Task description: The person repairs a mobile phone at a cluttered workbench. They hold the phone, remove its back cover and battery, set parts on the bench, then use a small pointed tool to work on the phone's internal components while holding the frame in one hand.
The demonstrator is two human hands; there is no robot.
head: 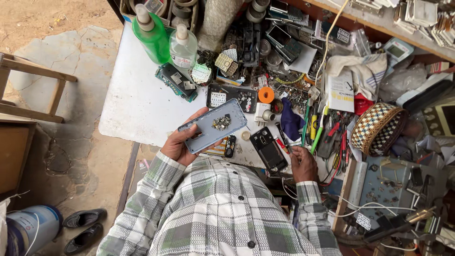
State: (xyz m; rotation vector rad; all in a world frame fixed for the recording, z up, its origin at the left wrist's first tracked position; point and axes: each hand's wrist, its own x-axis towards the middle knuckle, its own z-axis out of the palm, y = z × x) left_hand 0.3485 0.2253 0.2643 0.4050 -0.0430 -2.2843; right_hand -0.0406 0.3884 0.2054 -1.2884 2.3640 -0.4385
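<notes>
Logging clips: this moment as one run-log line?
left hand: holds phone cover bearing small parts | right hand: on tool, beside black phone

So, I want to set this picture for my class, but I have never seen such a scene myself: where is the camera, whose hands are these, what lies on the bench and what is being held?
The one picture comes from a camera worn on a person's head, looking straight down, so you see their checked shirt and both bare hands.

The left hand holds a blue-grey phone back cover flat like a tray, with a little heap of small metal parts on it. The right hand rests at the bench edge, by a thin tool; whether it grips it is hard to tell.

On the white workbench lie an opened black phone, a green bottle, a clear bottle, an orange tape roll, a cluster of screwdrivers and tweezers and a woven basket. A pair of black shoes stands on the ground.
</notes>
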